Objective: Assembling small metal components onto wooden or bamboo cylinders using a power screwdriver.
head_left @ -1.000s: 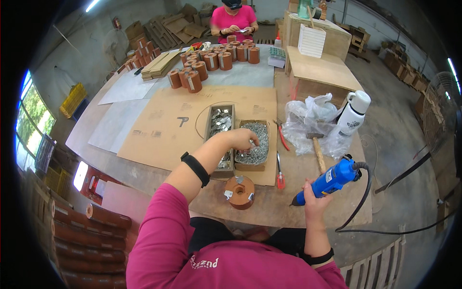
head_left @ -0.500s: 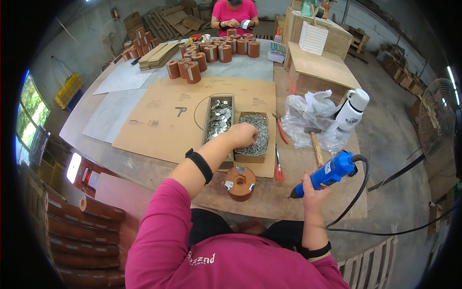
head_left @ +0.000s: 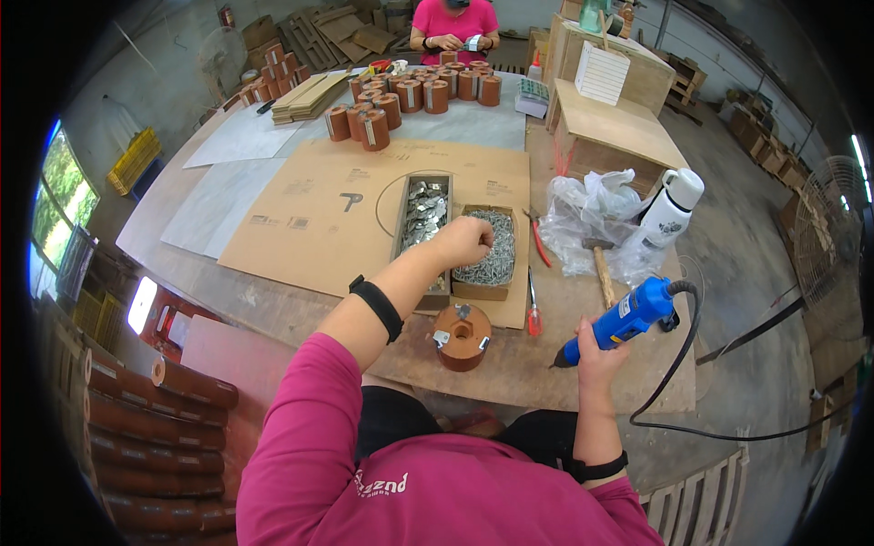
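My left hand (head_left: 462, 242) reaches into a cardboard box of small metal screws (head_left: 492, 257), fingers curled over the pile; I cannot see what they pinch. A second narrow box of metal brackets (head_left: 424, 211) lies just left of it. My right hand (head_left: 596, 356) grips a blue corded power screwdriver (head_left: 628, 316), its tip pointing down-left at the table. A round brown wooden piece (head_left: 462, 336) with metal brackets on it sits on the table's near edge between my hands.
Red-handled pliers (head_left: 539, 246), a red screwdriver (head_left: 533, 308), a hammer (head_left: 602, 268), a plastic bag (head_left: 592, 214) and a white jug (head_left: 672, 208) lie to the right. Several brown cylinders (head_left: 410, 96) stand at the far end, where another person (head_left: 455, 20) works. A wooden box (head_left: 608, 136) stands behind the bag.
My left hand stays in the screw box with only slight shifts. The right hand with the blue tool has lifted a little. The camera view has tilted slightly.
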Available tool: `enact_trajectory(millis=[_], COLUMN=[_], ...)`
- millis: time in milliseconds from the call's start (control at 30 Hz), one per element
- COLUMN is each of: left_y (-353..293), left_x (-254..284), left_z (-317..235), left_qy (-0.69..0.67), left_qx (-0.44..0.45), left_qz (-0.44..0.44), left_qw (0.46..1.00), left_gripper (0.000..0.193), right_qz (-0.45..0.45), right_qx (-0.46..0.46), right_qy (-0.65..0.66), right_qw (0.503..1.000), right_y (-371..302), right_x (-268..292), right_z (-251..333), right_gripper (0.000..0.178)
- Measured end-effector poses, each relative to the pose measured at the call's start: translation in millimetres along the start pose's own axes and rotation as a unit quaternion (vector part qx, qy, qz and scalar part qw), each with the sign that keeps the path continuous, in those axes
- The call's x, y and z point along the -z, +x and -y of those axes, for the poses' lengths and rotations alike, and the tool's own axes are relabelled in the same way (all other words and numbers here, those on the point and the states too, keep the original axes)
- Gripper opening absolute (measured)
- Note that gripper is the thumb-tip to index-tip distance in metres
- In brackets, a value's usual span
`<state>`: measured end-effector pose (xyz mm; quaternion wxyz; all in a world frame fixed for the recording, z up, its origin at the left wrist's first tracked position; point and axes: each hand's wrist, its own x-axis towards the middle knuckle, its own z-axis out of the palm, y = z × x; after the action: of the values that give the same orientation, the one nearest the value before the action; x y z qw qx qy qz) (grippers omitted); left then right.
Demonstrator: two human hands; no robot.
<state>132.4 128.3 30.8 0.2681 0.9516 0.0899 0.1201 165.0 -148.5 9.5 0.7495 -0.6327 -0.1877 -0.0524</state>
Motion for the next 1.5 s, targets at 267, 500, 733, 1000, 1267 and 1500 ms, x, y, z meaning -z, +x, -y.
enact_trajectory(millis=[267, 500, 733, 1000, 1267, 1500], left_y=[-13.8, -23.8, -43.5, -62.0, -41.5, -53.1], left_x=[15.3, 9.0, 24.5, 41.4, 32.6, 28.5], left_z=[-13.5, -13.7, -3.4, 60.5, 41.9, 45.0], left_qy=[-0.146, -0.082, -0.075, 0.110, 0.312, 0.290], left_qx=[0.063, 0.060, 0.025, 0.154, 0.176, 0.244], left_qz=[-0.001, 0.009, -0.117, -0.009, 0.124, 0.107], left_qw=[0.987, 0.995, 0.990, 0.982, 0.925, 0.919], left_gripper=[0.019, 0.025, 0.031, 0.025, 0.026, 0.027], right_qz=[-0.006, -0.018, -0.007, 0.012, 0.005, 0.009], right_qx=[-0.001, 0.015, -0.002, -0.005, -0.007, -0.051], right_qy=[0.005, -0.023, -0.018, -0.027, -0.046, -0.096], right_qw=[1.000, 0.999, 1.000, 1.000, 0.999, 0.994], right_y=[4.3, 7.4, 2.2, 9.8, 10.4, 5.9], right_x=[-4.3, -1.8, -4.0, -5.6, -12.0, -13.2], right_z=[6.0, -7.2, -0.5, 2.1, -7.8, -2.6], right_gripper=[0.020, 0.021, 0.022, 0.020, 0.027, 0.044])
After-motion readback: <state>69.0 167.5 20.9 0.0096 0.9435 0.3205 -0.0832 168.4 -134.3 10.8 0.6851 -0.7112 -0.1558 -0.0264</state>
